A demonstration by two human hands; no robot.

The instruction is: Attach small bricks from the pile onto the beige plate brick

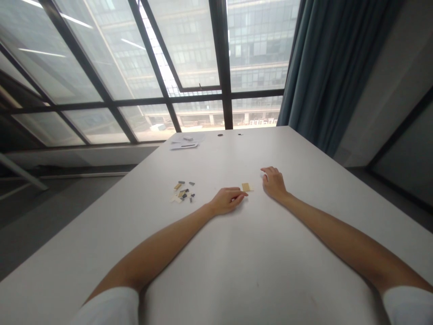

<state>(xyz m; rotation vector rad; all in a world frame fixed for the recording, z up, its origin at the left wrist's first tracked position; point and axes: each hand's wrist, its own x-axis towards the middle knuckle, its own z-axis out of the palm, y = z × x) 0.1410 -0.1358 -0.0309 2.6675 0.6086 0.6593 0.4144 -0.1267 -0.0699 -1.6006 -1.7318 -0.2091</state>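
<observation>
Both my arms stretch out over a white table (264,253). My left hand (227,200) rests on the tabletop with fingers curled loosely and fingertips pointing at a small tan studded plate (246,186) just to its right; it holds nothing that I can see. My right hand (273,182) lies palm down a little right of that plate, fingers relaxed and slightly apart, empty. The plate sits flat between the two hands, touched by neither as far as I can tell.
A small heap of tan, grey and dark toy brick pieces (183,192) lies left of my left hand. Papers (187,140) and two small dark round things (220,134) sit at the table's far edge by the window. A teal curtain (314,72) hangs at right.
</observation>
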